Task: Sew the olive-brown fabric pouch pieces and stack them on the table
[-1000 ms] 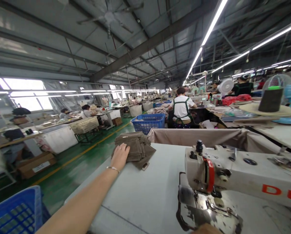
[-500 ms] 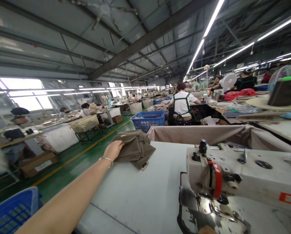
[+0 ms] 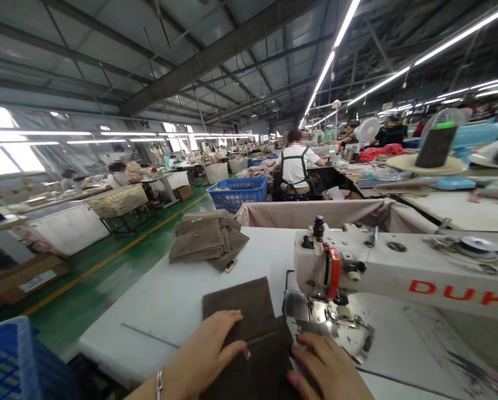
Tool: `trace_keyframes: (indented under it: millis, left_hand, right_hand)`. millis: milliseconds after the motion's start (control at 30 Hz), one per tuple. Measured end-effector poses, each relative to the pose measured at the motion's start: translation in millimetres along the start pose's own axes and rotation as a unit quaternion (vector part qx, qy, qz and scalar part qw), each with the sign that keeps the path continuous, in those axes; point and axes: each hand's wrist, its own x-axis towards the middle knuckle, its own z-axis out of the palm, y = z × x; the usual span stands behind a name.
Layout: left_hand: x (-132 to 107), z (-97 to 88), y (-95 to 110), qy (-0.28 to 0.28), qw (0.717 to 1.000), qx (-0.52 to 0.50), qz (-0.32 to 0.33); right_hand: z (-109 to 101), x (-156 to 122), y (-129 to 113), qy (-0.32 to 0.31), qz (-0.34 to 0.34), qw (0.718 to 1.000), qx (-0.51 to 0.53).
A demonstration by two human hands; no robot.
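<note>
A dark brown fabric piece [image 3: 249, 311] lies flat on the white table [image 3: 157, 305], just left of the sewing machine [image 3: 382, 266]. My left hand [image 3: 209, 350] rests on its left side with fingers stretched flat. My right hand [image 3: 328, 369] presses on its right edge close under the machine's needle area [image 3: 332, 319], fingers extended. A stack of tan fabric pieces [image 3: 207, 240] sits farther back on the table's left.
A blue basket [image 3: 7, 358] stands at the lower left, another blue basket [image 3: 237, 191] beyond the table. A cloth-lined bin [image 3: 336, 214] runs behind the machine. A person in a green apron [image 3: 297, 169] sits ahead. Thread cone [image 3: 434, 145] and fans at right.
My left hand left the tan stack and came back to the near table. A dark fabric piece now lies by the machine under both hands. The view tilted down.
</note>
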Motion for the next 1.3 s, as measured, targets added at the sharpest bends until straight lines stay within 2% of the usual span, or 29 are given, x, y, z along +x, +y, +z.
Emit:
trace_keyframes:
  millis: [67,167,300,367,433,467,533,600,700,800,867,1033,1300]
  left_hand:
    - [6.9,19.8,7.4,0.023,1.0,0.011,-0.016]
    - [22.3,29.7,27.6,0.045,0.999,0.019,0.005]
    - [34.0,30.8,53.8,0.029,0.998,-0.049,0.017]
    - [33.8,28.1,60.0,0.011,0.997,-0.071,0.011]
    - [30.0,21.1,63.7,-0.014,0.989,-0.149,-0.006]
    - [27.1,16.1,65.8,-0.031,0.975,-0.22,-0.014]
    - [20.4,4.7,72.3,-0.067,0.924,-0.375,-0.023]
    - [13.5,-5.6,81.6,-0.086,0.879,-0.469,-0.022]
    - [4.2,-13.4,95.6,-0.071,0.852,-0.516,-0.048]
    - [-3.0,-12.6,104.1,-0.042,0.819,-0.566,-0.089]
    - [-6.7,-10.5,107.4,-0.026,0.795,-0.597,-0.106]
    - [-12.8,-8.1,114.0,0.021,0.763,-0.634,-0.125]
    - [-14.1,-10.3,119.0,0.016,0.734,-0.664,-0.143]
  right_hand:
    - [-0.9,-1.1,-9.2,-0.018,0.02,0.999,-0.028]
    - [2.4,-4.5,-23.4,-0.008,0.066,0.997,-0.024]
    - [2.6,-6.3,-37.1,0.016,0.137,0.99,0.04]
    - [-4.7,-5.3,-40.0,0.014,0.16,0.984,0.076]
    - [-18.4,-3.2,-41.1,0.018,0.161,0.981,0.105]
    - [-27.1,-1.7,-41.5,0.021,0.152,0.981,0.119]
    - [-45.9,2.0,-43.3,0.013,0.123,0.98,0.157]
    - [-62.9,6.3,-47.4,-0.011,0.103,0.974,0.199]
    - [-79.4,10.8,-55.5,0.004,0.118,0.966,0.23]
    - [-87.4,10.9,-60.8,0.034,0.16,0.954,0.249]
    - [-91.3,9.8,-62.2,0.023,0.179,0.946,0.269]
    - [-102.7,9.3,-65.5,0.015,0.187,0.941,0.283]
    - [-114.8,16.0,-74.7,-0.016,0.241,0.93,0.278]
